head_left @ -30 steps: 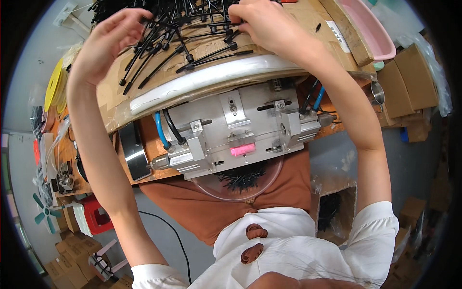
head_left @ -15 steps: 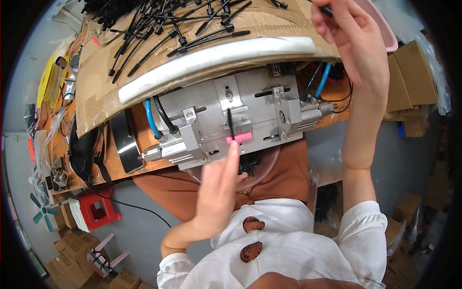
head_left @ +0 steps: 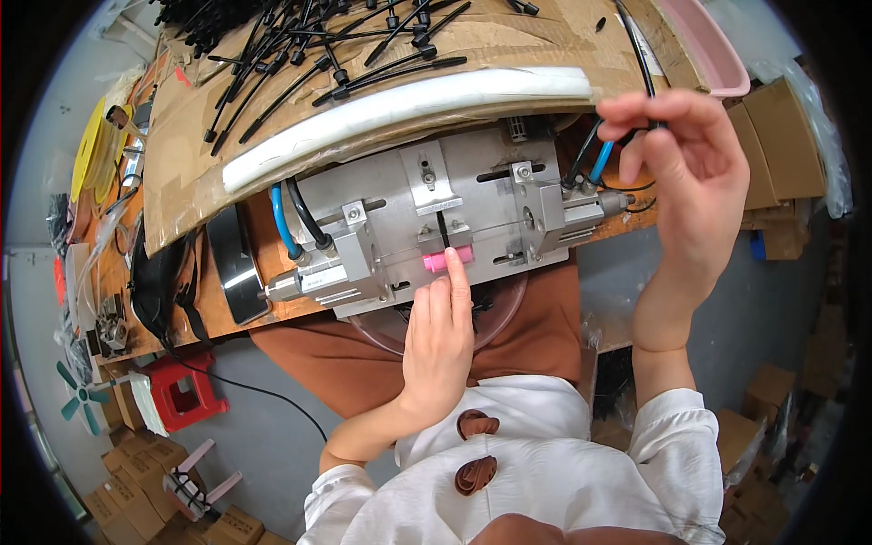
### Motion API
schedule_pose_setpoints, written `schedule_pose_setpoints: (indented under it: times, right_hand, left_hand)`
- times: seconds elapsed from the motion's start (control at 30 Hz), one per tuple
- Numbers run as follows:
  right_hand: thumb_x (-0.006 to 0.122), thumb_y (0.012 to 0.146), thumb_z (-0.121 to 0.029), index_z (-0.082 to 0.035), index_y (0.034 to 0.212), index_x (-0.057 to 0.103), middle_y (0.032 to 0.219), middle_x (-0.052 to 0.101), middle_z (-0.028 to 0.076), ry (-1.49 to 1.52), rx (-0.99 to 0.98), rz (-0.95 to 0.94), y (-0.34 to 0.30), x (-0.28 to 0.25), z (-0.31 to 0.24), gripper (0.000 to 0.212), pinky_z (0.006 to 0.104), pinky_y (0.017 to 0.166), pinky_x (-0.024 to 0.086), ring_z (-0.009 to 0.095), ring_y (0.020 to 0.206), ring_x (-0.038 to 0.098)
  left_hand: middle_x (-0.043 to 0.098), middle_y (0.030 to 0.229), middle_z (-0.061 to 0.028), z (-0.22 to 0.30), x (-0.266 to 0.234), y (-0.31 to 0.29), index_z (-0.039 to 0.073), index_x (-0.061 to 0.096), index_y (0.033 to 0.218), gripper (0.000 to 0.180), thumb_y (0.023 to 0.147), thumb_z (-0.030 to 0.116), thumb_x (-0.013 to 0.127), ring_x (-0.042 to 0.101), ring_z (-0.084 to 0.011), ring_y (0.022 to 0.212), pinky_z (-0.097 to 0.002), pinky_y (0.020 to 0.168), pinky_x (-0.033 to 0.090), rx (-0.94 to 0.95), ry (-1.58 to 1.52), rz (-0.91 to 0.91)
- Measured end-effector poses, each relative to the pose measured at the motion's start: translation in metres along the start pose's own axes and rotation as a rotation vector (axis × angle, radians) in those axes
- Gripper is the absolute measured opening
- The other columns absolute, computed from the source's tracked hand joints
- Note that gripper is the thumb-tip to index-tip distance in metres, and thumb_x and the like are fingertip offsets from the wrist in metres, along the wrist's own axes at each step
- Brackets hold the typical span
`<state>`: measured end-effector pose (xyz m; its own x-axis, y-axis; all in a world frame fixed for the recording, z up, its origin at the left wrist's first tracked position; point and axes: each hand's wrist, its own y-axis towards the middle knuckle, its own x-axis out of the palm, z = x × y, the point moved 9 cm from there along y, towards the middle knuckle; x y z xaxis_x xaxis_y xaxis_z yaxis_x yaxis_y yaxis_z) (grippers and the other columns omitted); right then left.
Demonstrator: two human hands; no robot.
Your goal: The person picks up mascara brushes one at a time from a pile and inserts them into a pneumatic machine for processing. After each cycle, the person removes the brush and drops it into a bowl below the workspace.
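A metal clamping fixture [head_left: 377,177] sits at the table edge in front of me. In its middle slot lies a thin black rod [head_left: 443,227], beside a small pink block [head_left: 437,262]. The stretched index finger of my left hand [head_left: 438,341] touches the near end of the rod at the pink block; its other fingers are loosely bent and hold nothing. To the right, above the fixture's end, my right hand [head_left: 698,173] pinches a long black plastic rod [head_left: 639,50] between thumb and fingers. The lower end of that rod is partly hidden by the fingers.
Several black rods with collars [head_left: 341,77] lie on a cardboard sheet [head_left: 182,195] edged by a white foam strip [head_left: 400,118]. A pink tray [head_left: 708,45] stands far right. Blue hoses [head_left: 282,222] reach the fixture. A clear bowl [head_left: 381,331] is below it, a phone [head_left: 241,272] left.
My left hand has moved forward and its fingertip now rests at the pink block. The rod there sits lower in the slot. My right hand has come down toward the fixture with a black rod.
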<state>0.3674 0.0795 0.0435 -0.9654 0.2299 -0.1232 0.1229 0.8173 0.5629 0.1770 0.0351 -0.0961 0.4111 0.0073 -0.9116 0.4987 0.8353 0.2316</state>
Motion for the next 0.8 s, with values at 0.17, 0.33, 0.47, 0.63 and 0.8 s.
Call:
schedule_pose_setpoints:
  times: [0.17, 0.33, 0.47, 0.63, 0.8]
  right_hand:
    - [0.073, 0.073, 0.003, 0.007, 0.113, 0.057, 0.098, 0.066, 0.013, -0.398, -0.117, -0.106, -0.065, 0.037, 0.001, 0.043, 0.0261, 0.055, 0.049, 0.014, 0.069, 0.060]
    - [0.075, 0.067, -0.001, 0.007, 0.129, 0.048, 0.078, 0.059, 0.007, -0.564, -0.103, -0.324, -0.129, 0.096, 0.031, 0.068, 0.0309, 0.048, 0.044, 0.015, 0.054, 0.048]
    - [0.074, 0.070, 0.002, 0.005, 0.131, 0.049, 0.063, 0.050, 0.006, -0.491, -0.013, -0.394, -0.134, 0.120, 0.047, 0.066, 0.0319, 0.049, 0.043, 0.018, 0.053, 0.050]
    - [0.072, 0.076, -0.009, 0.001, 0.137, 0.042, 0.058, 0.047, 0.006, -0.497, -0.018, -0.384, -0.133, 0.121, 0.059, 0.069, 0.0330, 0.048, 0.042, 0.018, 0.051, 0.051]
    - [0.071, 0.077, -0.012, -0.002, 0.135, 0.046, 0.059, 0.049, 0.004, -0.561, -0.028, -0.479, -0.119, 0.117, 0.045, 0.063, 0.0313, 0.047, 0.044, 0.017, 0.053, 0.053]
  left_hand:
    - [0.048, 0.096, -0.0121, -0.001, -0.010, 0.005, -0.003, 0.035, 0.140, 0.073, 0.074, -0.005, 0.065, 0.050, -0.0270, 0.089, -0.0360, 0.078, 0.044, 0.008, 0.011, -0.053]
    - [0.051, 0.094, -0.0133, -0.019, -0.102, 0.084, 0.004, 0.057, 0.113, 0.032, 0.081, -0.003, 0.056, 0.049, -0.0306, 0.088, -0.0411, 0.080, 0.042, 0.165, -0.091, 0.249]
    - [0.056, 0.097, -0.0124, -0.062, -0.127, 0.144, 0.004, 0.059, 0.098, 0.011, 0.089, 0.005, 0.053, 0.053, -0.0290, 0.094, -0.0352, 0.083, 0.042, 0.239, 0.031, 0.317]
    - [0.053, 0.086, -0.0079, -0.067, -0.118, 0.166, 0.001, 0.059, 0.094, 0.008, 0.088, 0.003, 0.053, 0.053, -0.0189, 0.079, -0.0284, 0.073, 0.044, 0.231, -0.100, 0.064]
    - [0.056, 0.088, -0.0055, -0.067, -0.122, 0.167, 0.001, 0.060, 0.093, 0.008, 0.086, 0.000, 0.055, 0.053, -0.0174, 0.077, -0.0273, 0.071, 0.043, 0.263, -0.221, -0.029]
